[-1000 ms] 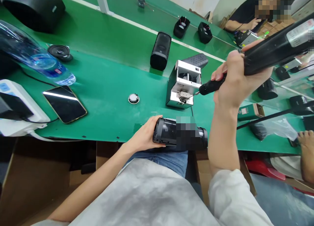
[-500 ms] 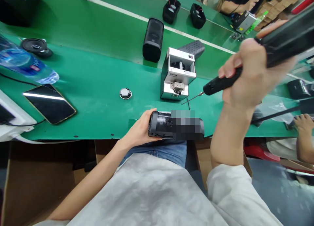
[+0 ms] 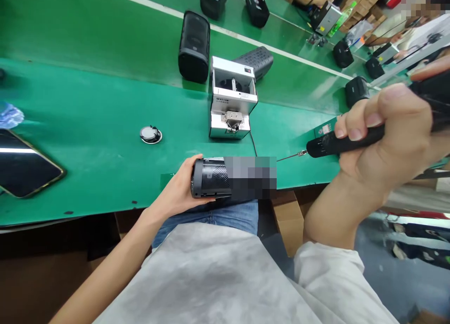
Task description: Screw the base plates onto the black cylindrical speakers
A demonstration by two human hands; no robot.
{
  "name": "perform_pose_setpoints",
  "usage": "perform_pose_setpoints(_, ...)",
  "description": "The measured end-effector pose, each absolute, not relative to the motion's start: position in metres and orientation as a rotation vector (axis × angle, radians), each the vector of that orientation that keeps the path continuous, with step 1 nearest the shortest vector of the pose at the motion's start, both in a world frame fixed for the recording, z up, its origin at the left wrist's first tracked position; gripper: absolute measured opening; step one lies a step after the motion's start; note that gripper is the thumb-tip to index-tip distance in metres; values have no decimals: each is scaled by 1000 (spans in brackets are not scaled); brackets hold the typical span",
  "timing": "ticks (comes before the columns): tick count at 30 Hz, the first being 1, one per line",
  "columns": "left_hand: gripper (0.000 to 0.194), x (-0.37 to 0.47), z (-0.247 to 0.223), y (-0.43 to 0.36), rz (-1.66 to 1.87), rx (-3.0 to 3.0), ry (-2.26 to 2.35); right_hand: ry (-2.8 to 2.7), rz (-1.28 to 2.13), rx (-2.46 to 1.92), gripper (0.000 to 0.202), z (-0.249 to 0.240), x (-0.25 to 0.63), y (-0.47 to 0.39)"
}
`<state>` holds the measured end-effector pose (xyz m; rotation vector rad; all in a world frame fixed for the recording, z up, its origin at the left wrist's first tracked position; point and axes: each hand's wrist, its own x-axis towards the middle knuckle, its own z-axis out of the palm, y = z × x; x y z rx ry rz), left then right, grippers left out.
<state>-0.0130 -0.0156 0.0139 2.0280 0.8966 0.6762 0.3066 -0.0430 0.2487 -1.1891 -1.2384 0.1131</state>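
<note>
The speaker (image 3: 212, 178) lay on its side over the person's lap, at the near edge of the table (image 3: 105, 103), its long axis running left to right, roughly along that edge. A dark cap formed its left end and its perforated mesh faced up; a blurred patch hid the right end, so which way that end pointed could not be told. The left hand (image 3: 179, 185) was wrapped around the left end, with digits along the far and near sides. The right hand (image 3: 393, 131), well apart to the right and higher in view, was curled tightly around a driver (image 3: 330, 143), whose thin bit (image 3: 291, 156) pointed left toward the speaker. Whether the tip touched it could not be told. Beyond the speaker, on the table, stood a screw feeder (image 3: 218, 107), with a silver disc (image 3: 150, 133) left of it.
</note>
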Motion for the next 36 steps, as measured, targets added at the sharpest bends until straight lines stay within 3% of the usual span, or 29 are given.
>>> perform_pose_setpoints(5,115,-14,13,-15,657,2044,919,-1141,251,-1001,27,220,301,-27)
perform_pose_setpoints(10,99,-13,11,-18,682,2006,1089,-1090,428,-1025,35,188,312,-23)
perform_pose_setpoints(14,103,-12,7,-15,696,1948,1155,-1028,526,-998,47,181,315,-24)
perform_pose_setpoints(19,108,-13,5,-16,719,1947,1136,-1031,593,-967,46,177,316,-27)
perform_pose_setpoints(25,96,-13,9,-17,691,1992,1109,-1084,475,-1002,38,167,322,-26)
perform_pose_setpoints(32,112,-13,16,-17,651,2010,921,-1203,567,-911,35,201,323,-19)
perform_pose_setpoints(36,113,-10,20,-19,683,1988,891,-1264,329,-783,26,245,305,-7)
